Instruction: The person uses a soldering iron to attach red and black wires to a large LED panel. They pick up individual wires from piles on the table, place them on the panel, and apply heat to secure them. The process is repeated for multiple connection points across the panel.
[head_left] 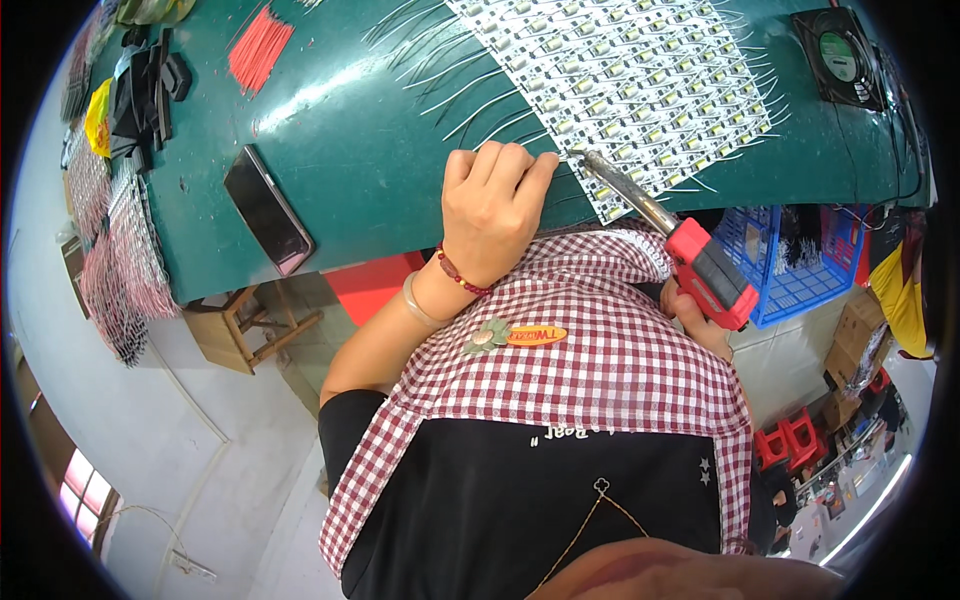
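From where I stand: LED board panel (640, 85) lies flat on the green table (370, 190), white wires (470, 100) trailing off its left side. Left hand (490, 215) sits at the panel's lower-left edge, fingers curled narrow; whatever they may pinch is hidden, so cannot tell. Right hand (697, 318), below the panel, appears wrapped round the red-and-black soldering iron (690, 255), though the handle hides most of the grip. Iron tip rests over that same edge, just beside the left fingertips; contact with a pad too small to make out. My judgement: good work here wants the wire end steady on its pad, a brief touch of heat, then stillness while the joint sets. Fingertips best kept clear of the hot shaft. Phone (270, 210), left of the panel, stands well apart.
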